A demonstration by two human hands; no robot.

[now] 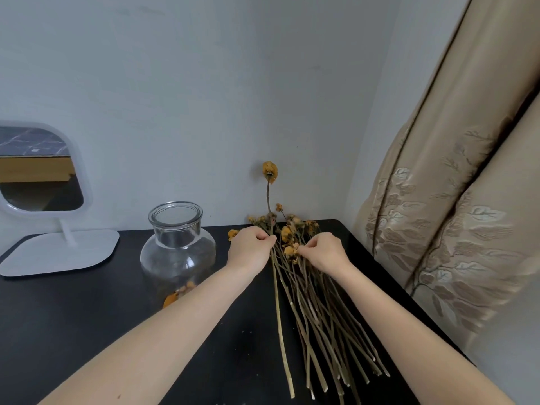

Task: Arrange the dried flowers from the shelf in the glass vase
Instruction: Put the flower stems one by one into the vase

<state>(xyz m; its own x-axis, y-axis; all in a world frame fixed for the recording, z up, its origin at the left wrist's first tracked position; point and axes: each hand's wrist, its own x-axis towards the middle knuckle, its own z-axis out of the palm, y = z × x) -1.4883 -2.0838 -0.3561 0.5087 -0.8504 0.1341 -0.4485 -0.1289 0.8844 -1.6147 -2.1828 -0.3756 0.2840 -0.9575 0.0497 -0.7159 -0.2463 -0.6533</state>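
Head view. Dark bench against a pale wall; patterned curtain at right. Bundle of dried flowers lies flat on the bench right of centre, heads toward the wall, cut ends toward the camera. One stem is raised above the rest, its yellow head against the wall.

Left hand: grip narrow, fingertips pinched on the raised stem just above the bundle's heads. Right hand: grip narrow, fingertips closed among the flower heads on the bundle; which stem it holds, cannot tell.

Vase stands upright on the bench, just left of the left hand, mouth open; a few orange petals at its bottom, partly hidden by the left forearm. White mirror on a stand at far left.
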